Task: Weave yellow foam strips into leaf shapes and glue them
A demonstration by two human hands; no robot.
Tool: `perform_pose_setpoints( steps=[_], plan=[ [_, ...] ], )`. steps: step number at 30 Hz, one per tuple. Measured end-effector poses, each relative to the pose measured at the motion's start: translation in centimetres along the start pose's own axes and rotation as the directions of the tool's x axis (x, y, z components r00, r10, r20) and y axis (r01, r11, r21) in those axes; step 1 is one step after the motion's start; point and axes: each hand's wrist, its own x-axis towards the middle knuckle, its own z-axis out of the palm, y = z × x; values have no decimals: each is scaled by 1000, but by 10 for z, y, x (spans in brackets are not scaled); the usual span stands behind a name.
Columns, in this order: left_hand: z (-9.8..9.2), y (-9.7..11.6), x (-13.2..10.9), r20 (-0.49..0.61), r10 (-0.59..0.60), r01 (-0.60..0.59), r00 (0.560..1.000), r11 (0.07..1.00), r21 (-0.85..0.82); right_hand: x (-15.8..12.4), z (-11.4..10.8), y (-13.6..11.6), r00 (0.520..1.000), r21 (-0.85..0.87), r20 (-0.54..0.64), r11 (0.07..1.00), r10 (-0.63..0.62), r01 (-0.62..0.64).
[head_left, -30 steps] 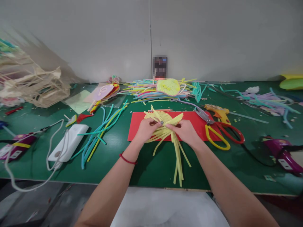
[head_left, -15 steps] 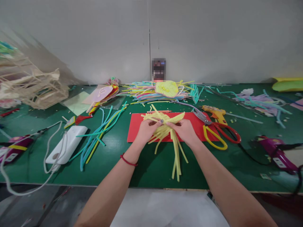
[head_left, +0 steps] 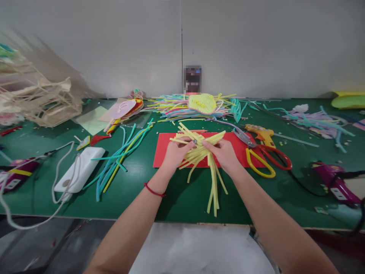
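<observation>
Both hands grip a bundle of pale yellow strips [head_left: 197, 156], woven or crossed together, held above a red sheet [head_left: 165, 146]. My left hand [head_left: 179, 151] pinches its left side, thumb on top near the crossing point; a small grey spot shows at the thumb tip. My right hand [head_left: 222, 152] pinches the right side, thumb pressed on the strips. Long loose ends hang down toward the table's front, and others fan up and right. The fingers under the bundle are hidden. Scissors [head_left: 261, 152] with red and yellow handles lie right of my right hand, partly on the red sheet.
Blue, green and yellow strips [head_left: 119, 160] and a white power bank [head_left: 81, 169] with a cable lie left. Behind is a pile of coloured strips [head_left: 171, 106] with a yellow oval piece [head_left: 202, 103]. A yellow glue gun [head_left: 261, 133] and purple tool [head_left: 335, 182] lie right.
The view has shifted slightly. My hands keep their pinch on the yellow strips, with the right thumb and the strips' upper ends moved a little.
</observation>
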Motion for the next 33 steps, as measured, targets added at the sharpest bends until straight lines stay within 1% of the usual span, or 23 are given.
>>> perform_pose_setpoints(
  steps=[3,7,14,19,24,27,33],
  plan=[
    [1,-3,2,-9,10,-10,1000,999,-31,0,2,1,1000,30,-7,1000,1,-1],
    [2,-6,4,-8,2,-2,1000,999,-47,-1,-1,0,1000,-29,4,1000,7,-7],
    [3,-5,5,39,-33,33,999,999,-1,3,-7,1,999,-83,-41,996,22,-25],
    [3,-7,5,26,-36,36,999,999,22,3,-7,4,999,-72,4,997,35,-34],
    [3,-7,5,17,-8,7,1000,999,43,0,-9,2,996,-72,71,996,51,-46],
    [3,-6,4,21,9,-10,1000,998,61,-2,-9,0,996,-95,70,994,55,-49],
    [5,-6,3,40,30,-34,999,993,111,-1,-11,1,999,-118,45,993,10,-5]
  ],
)
